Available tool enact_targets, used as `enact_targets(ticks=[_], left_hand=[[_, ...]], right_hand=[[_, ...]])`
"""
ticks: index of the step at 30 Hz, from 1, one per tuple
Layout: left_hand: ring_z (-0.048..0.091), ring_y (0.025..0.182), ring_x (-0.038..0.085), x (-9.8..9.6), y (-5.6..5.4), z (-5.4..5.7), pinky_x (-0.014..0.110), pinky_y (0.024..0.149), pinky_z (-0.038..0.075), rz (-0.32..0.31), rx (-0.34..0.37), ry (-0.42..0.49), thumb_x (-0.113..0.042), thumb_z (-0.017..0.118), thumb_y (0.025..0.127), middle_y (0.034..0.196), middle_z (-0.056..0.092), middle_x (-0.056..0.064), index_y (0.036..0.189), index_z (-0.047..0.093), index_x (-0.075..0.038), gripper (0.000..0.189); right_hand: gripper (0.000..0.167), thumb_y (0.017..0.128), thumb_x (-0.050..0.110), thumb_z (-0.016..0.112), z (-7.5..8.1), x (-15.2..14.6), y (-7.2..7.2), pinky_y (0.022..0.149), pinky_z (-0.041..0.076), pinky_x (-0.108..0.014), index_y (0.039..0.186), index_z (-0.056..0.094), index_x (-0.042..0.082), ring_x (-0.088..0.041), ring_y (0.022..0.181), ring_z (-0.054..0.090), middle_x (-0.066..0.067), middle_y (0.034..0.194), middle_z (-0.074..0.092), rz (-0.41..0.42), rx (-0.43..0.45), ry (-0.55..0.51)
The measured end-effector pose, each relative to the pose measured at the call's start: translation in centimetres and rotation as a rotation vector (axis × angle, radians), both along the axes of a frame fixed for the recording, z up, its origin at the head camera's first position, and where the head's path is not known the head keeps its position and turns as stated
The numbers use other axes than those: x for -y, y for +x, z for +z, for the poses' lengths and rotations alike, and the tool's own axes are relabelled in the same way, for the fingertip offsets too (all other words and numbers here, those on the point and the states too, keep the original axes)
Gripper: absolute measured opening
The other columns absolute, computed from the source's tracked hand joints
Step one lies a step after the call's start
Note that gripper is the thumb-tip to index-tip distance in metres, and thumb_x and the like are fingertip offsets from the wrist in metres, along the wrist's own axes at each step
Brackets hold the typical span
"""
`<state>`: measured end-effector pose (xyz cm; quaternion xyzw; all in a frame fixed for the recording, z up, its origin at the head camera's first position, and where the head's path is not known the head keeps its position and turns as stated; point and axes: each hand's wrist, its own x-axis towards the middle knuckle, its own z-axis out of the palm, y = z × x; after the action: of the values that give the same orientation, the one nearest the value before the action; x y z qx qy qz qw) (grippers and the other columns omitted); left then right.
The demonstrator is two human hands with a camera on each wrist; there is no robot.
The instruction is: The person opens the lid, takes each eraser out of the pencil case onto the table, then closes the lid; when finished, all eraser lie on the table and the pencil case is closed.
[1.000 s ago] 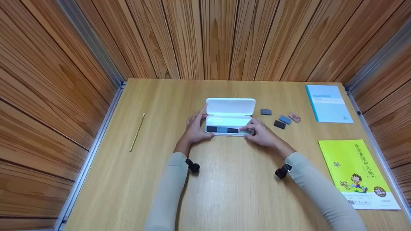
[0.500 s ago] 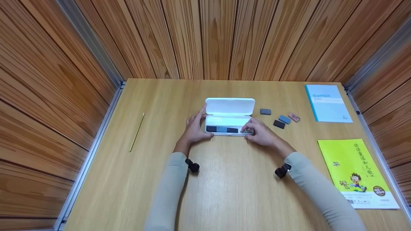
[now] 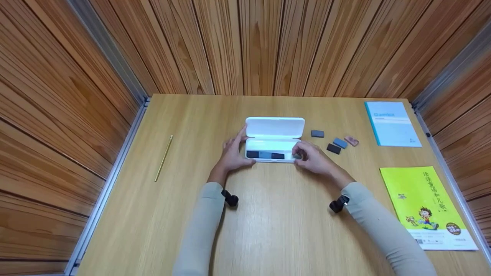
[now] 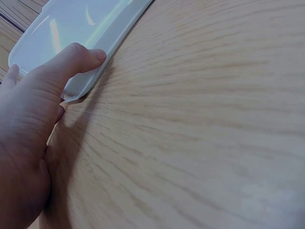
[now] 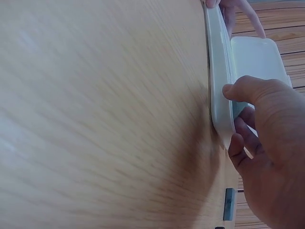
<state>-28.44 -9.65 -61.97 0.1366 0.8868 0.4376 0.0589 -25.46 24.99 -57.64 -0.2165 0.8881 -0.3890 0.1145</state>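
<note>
White case open mid-width on worktop, toward back edge, long axis parallel to that edge. Right grip at case's right end, seems to pinch small greenish-grey block; block's long axis can't tell, partly covered. It sits at the fingertips, just right of block row along case's front wall; right is nearer. Left grip spread against case's left end.
</note>
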Motion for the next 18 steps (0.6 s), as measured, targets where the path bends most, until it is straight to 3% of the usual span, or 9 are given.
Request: enact_targets(ticks=[11,18], left_hand=[[0.04,0.162,0.03,0.03,0.03,-0.1,0.063,0.141,0.008,0.003,0.006,0.001,-0.037,0.099,0.082,0.165,0.061,0.0,0.182,0.008,-0.043,0.135],[0.04,0.162,0.03,0.03,0.08,0.1,0.063,0.141,0.007,0.009,0.005,0.01,-0.036,0.1,0.082,0.165,0.062,-0.001,0.182,0.008,-0.043,0.136]], right_hand=[[0.018,0.107,0.004,0.072,0.31,-0.42,-0.28,0.094,0.051,-0.025,0.124,0.07,0.007,-0.024,0.107,0.064,-0.014,0.119,0.074,-0.019,0.019,-0.032],[0.018,0.108,0.006,0.073,0.82,-0.83,-0.47,0.1,0.053,-0.033,0.126,0.072,0.007,-0.025,0.112,0.065,-0.015,0.122,0.076,-0.087,0.013,-0.103]])
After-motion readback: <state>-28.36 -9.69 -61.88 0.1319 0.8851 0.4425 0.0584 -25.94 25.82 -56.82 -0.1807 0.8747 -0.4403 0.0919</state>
